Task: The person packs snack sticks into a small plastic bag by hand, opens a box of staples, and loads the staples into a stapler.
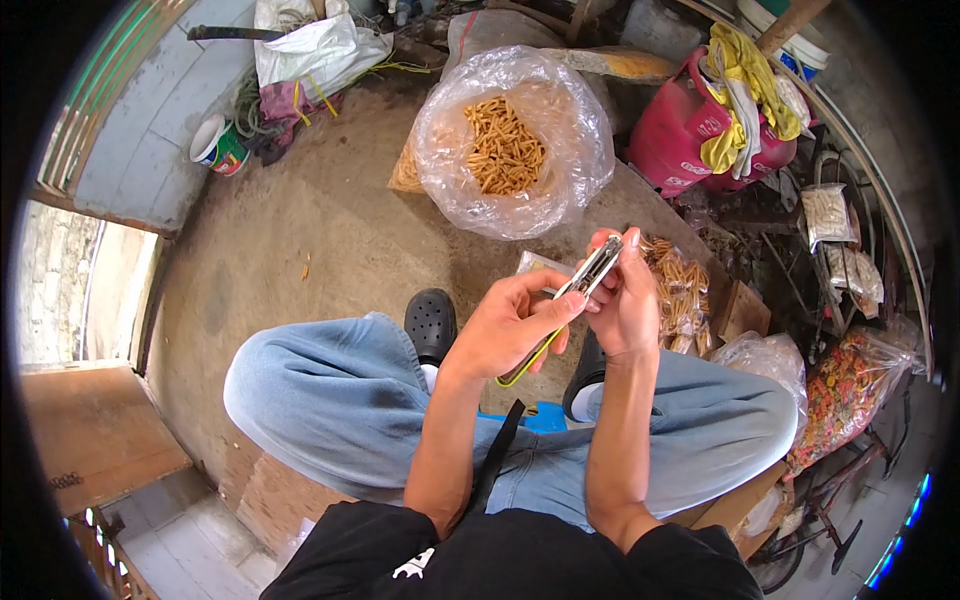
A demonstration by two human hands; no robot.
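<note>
A long, slim stapler (598, 268) with a metal top and a yellow-green lower edge is held at a slant above my lap. My left hand (512, 325) is closed round its middle, thumb on top. At the far end, the fingers of my right hand (628, 295) pinch it, with the thumb up near the tip. Just beyond my right hand lie clear packets of brown stick snacks (678, 295). Partly hidden behind my hands is a small pale box or packet (540, 263) on the floor.
A large clear plastic bag (440, 150) of loose snack sticks (503, 145) stands open ahead. Right of it is a pink tub (672, 135) draped with yellow cloth (745, 75). A bag of colourful packets (850, 385) sits at right. A white bucket (218, 145) stands far left.
</note>
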